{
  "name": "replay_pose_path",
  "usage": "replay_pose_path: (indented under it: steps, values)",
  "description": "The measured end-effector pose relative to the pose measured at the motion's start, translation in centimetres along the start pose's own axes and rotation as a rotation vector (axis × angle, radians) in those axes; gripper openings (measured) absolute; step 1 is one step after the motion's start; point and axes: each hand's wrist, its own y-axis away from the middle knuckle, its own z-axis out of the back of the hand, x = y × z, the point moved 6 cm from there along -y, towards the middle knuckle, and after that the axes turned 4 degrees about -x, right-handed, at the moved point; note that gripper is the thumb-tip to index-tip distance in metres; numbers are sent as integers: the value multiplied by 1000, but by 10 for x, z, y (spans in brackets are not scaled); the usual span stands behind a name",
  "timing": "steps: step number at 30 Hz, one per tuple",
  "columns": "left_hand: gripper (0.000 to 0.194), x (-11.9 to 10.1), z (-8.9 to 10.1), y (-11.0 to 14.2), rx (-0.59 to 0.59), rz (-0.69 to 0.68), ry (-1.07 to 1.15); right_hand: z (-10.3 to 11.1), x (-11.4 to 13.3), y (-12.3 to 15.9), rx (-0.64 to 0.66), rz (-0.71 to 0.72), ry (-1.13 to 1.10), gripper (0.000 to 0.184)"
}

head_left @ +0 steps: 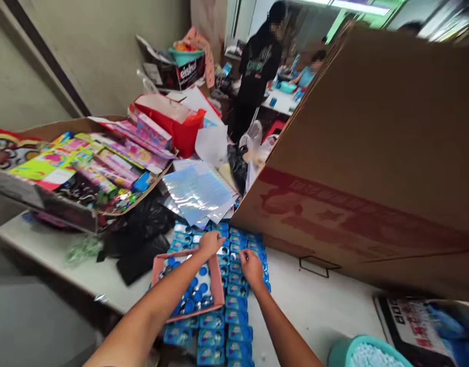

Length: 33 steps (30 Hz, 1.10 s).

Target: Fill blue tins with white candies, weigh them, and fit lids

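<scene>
Rows of small blue packages (pixel 211 337) lie side by side on the white table, several with a round dark or shiny piece on top. Resting on these rows is a pink open box (pixel 218 285) that holds loose blue and silvery round pieces (pixel 197 295). My left hand (pixel 210 244) is above the far rows, just past the box, its fingers drawn together. Over the right-hand rows my right hand (pixel 253 267) has thumb and fingers curled into a pinch. Whatever either hand holds is too small to make out.
A large cardboard carton (pixel 357 168) stands along the right. Shiny sheets (pixel 200 191) lie beyond the rows. At left are black plastic bags (pixel 142 234) and a carton of colourful packets (pixel 104 163). A turquoise tub (pixel 347 351) is at lower right. Two people (pixel 257 66) are farther back.
</scene>
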Motion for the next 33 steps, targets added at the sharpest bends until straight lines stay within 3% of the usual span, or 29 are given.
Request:
replay_pose_path:
  steps: [3, 6, 10, 13, 18, 25, 29, 33]
  values:
    - [24, 34, 12, 44, -151, -82, 70, -4, 20, 26, -39, 145, -186, 29]
    - [19, 60, 29, 81, -311, -171, 128, -11, 52, 42, 55, 316, -223, 28]
    - [21, 86, 21, 125, -304, -181, 79, -34, 92, 63, 262, 472, -26, 31]
    - [27, 91, 8, 142, -260, -202, 32, -50, 105, 65, 360, 435, 208, 36]
    - [29, 82, -1, 132, -200, -217, -32, -67, 117, 60, 439, 428, 369, 32]
    - [26, 63, -8, 90, 91, -172, -251, -73, 119, 65, 407, 401, 374, 32]
    - [24, 60, -8, 79, 129, -178, -258, -67, 113, 72, 409, 412, 336, 29]
    - [19, 71, -5, 84, 139, -199, -248, -57, 107, 74, 406, 366, 194, 26]
